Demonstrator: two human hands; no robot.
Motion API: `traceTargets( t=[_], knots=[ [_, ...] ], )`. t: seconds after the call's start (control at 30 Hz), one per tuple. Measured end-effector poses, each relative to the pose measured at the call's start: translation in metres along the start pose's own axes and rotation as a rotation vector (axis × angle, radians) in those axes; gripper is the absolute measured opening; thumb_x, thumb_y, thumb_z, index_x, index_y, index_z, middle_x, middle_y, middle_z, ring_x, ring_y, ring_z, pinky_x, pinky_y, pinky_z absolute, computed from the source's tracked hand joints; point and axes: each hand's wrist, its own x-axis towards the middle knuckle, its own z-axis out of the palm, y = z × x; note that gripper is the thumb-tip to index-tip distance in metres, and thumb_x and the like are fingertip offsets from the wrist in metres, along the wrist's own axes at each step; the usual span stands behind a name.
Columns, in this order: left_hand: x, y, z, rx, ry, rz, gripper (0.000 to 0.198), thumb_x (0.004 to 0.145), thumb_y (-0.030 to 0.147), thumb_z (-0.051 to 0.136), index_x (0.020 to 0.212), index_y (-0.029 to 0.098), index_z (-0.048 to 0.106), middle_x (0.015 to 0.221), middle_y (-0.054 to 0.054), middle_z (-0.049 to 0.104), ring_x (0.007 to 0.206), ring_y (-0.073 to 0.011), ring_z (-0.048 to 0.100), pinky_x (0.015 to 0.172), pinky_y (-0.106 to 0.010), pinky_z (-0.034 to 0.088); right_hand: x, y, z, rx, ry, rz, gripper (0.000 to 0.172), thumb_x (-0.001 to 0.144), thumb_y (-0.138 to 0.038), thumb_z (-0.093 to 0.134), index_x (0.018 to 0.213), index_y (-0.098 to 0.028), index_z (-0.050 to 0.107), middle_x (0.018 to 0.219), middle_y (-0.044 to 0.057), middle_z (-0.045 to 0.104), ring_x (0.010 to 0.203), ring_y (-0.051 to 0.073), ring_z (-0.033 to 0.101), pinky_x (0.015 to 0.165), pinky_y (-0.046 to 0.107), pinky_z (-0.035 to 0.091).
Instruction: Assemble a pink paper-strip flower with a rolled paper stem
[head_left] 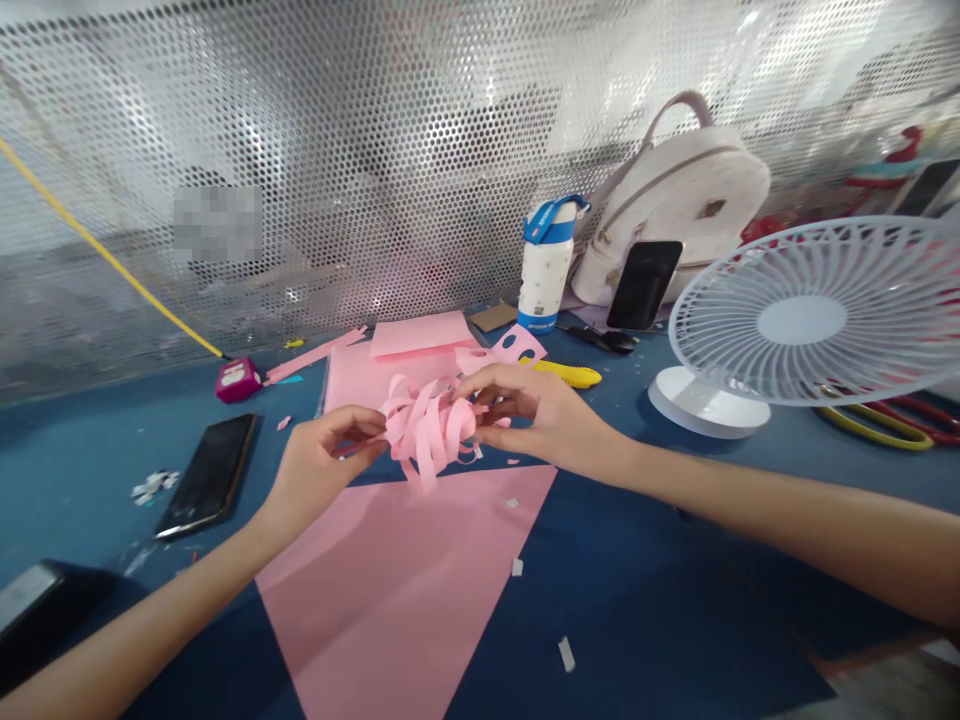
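Note:
Between my two hands hangs a bunch of curled pink paper strips (429, 428), held above the table. My left hand (330, 445) pinches its left end between thumb and fingers. At its right end, the fingers and thumb of my right hand (529, 410) close around the gathered paper. Beneath the bunch lies a large sheet of pink paper (405, 590), flat on the blue table. More pink paper (420, 335) is stacked behind, with a pink piece with holes cut in it (517, 345) beside a yellow-handled tool (570, 375).
A dark phone (210, 475) and a purple tape measure (238, 380) lie left. Behind stand a white-and-blue bottle (544, 275), a white backpack (675, 200) and another phone (645, 285). A white fan (802, 320) and yellow-handled scissors (877, 425) are right. A perforated metal panel (337, 150) closes the back.

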Motion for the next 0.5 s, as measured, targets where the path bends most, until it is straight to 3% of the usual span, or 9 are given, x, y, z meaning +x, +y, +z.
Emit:
traceTargets(
  t=[0.33,0.5],
  knots=[
    [-0.009,0.013,0.001,0.192,0.171,0.171,0.003,0.081,0.022,0.068,0.081,0.021,0.066,0.081,0.001,0.071,0.075,-0.0137,0.07,0.075,-0.024,0.061,-0.002,-0.004,0.001,-0.024,0.011,-0.015,0.028,0.081,-0.018,0.075,0.108,-0.02,0.068,0.109,0.006,0.066,0.089,0.015,0.067,0.079,0.028,0.061],
    [-0.012,0.009,-0.002,0.223,0.192,0.191,0.003,0.084,0.024,0.07,0.083,0.022,0.07,0.085,0.0,0.075,0.08,-0.0161,0.072,0.077,-0.026,0.062,-0.003,-0.005,0.003,-0.036,0.018,-0.029,0.028,0.081,-0.016,0.074,0.107,-0.022,0.068,0.108,0.006,0.065,0.088,0.016,0.067,0.078,0.028,0.062]
  ],
)
